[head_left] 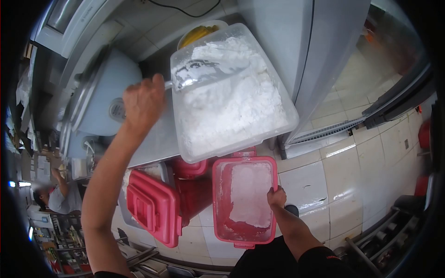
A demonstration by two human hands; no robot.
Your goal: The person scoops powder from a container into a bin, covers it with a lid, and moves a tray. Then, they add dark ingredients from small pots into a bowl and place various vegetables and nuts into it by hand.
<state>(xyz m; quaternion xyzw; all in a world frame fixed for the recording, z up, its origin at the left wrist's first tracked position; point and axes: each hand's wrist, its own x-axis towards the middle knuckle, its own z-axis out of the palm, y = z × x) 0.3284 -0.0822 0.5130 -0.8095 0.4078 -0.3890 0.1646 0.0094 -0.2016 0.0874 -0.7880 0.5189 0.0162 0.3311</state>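
My left hand (pixel 143 103) is closed around the handle of a shiny metal scoop (pixel 190 82). The scoop's blade rests among white powder (pixel 232 113) in a large translucent plastic tub (pixel 289 118), tilted in my view. Below it, my right hand (pixel 277 198) grips the right rim of a red plastic bin (pixel 216 194), with fingers hooked over the edge. White powder covers much of the bin's bottom, and more clings to its walls.
A red lid (pixel 155 206) leans over another container at lower left. Behind the tub is a bowl of yellow food (pixel 199 34). A fridge-like metal cabinet (pixel 320 51) stands at right, above a tiled floor (pixel 303 187). Another person (pixel 58 199) is at far left.
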